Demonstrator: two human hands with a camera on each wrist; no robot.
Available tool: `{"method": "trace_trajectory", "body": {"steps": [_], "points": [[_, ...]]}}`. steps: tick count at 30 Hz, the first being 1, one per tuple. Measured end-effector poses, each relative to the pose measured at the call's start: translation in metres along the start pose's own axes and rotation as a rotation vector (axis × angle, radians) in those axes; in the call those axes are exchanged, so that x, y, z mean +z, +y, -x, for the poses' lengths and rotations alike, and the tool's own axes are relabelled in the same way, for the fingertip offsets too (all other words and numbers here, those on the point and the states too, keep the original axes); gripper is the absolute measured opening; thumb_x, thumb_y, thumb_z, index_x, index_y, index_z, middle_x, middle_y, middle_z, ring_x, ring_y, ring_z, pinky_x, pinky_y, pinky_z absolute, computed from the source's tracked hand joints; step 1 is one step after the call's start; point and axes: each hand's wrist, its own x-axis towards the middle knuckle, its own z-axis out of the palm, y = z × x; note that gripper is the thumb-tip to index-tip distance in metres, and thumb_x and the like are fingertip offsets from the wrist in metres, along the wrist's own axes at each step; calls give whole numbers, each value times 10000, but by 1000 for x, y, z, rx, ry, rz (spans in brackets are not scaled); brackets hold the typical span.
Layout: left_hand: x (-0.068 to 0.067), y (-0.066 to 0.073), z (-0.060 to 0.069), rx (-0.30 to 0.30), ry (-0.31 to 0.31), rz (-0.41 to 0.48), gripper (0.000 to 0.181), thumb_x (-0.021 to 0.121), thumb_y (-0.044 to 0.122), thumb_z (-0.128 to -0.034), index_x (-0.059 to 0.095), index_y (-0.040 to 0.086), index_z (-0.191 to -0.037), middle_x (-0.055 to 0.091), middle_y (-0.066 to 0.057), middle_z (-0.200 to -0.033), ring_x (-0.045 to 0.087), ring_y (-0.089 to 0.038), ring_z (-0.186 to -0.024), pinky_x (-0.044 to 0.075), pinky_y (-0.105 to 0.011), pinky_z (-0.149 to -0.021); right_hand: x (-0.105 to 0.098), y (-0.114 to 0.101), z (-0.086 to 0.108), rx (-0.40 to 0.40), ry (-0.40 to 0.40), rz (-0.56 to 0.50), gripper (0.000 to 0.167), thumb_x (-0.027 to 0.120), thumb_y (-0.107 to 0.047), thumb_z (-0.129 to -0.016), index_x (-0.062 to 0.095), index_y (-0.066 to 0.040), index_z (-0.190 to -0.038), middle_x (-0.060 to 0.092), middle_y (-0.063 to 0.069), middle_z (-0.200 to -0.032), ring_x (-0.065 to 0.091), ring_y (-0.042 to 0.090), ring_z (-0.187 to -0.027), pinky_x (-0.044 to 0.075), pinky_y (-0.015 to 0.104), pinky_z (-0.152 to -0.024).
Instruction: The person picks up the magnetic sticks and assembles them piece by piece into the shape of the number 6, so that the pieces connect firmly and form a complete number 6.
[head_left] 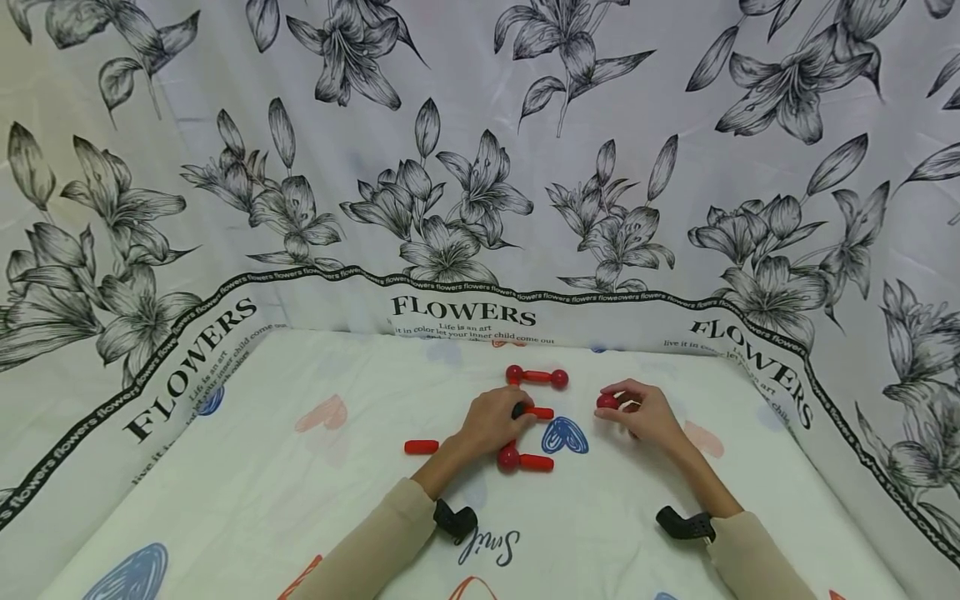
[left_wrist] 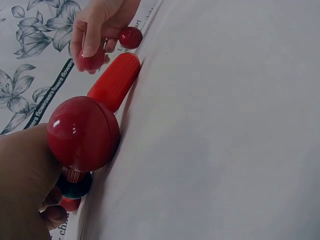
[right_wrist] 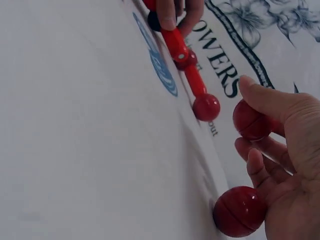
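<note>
My left hand (head_left: 491,421) grips a black ball (head_left: 518,410) in the middle of a joined frame of red rods and balls. From that ball a short red rod (head_left: 542,412) points right. The frame's near corner is a red ball (head_left: 508,458) with another rod (head_left: 537,462) attached; the far side has a rod (head_left: 536,377) ending in a red ball (head_left: 559,379). Right of the frame, my right hand (head_left: 641,408) pinches a loose red ball (right_wrist: 251,120) between thumb and fingers. A second red ball (right_wrist: 240,211) is against its lower fingers; whether it is held, I cannot tell.
A loose red rod (head_left: 422,447) lies left of my left wrist. The white cloth (head_left: 337,500) with printed hearts covers the table. Behind it hangs a flower-printed curtain (head_left: 465,308), which also closes in both sides.
</note>
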Motion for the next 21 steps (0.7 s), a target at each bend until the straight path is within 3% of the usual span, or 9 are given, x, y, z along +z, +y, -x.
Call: {"method": "trace_trajectory", "body": {"steps": [6, 14, 21], "points": [[0, 0, 0, -1, -1, 9, 287, 686, 350, -854, 687, 215, -1108, 671, 64, -1007, 554, -72, -829, 485, -238, -774, 16, -9, 0, -85, 18, 9, 463, 786, -406, -739, 677, -160, -1116, 677, 7, -959, 597, 183, -751, 487, 249, -573], [0, -2, -1, 6, 4, -4, 283, 681, 353, -857, 685, 215, -1105, 670, 68, -1005, 553, -69, -831, 485, -242, -774, 34, -20, -2, -152, -61, -73, 465, 778, -247, -778, 635, -105, -1198, 629, 61, -1088, 665, 170, -887, 535, 190, -754], [1, -2, -1, 19, 8, -10, 280, 669, 363, -866, 681, 214, -1103, 661, 68, -991, 548, -74, -820, 481, -245, -767, 51, -26, 0, -159, -10, 78, 411, 782, -229, -776, 657, -142, -1158, 652, 52, -1081, 662, 184, -857, 528, 196, -734]]}}
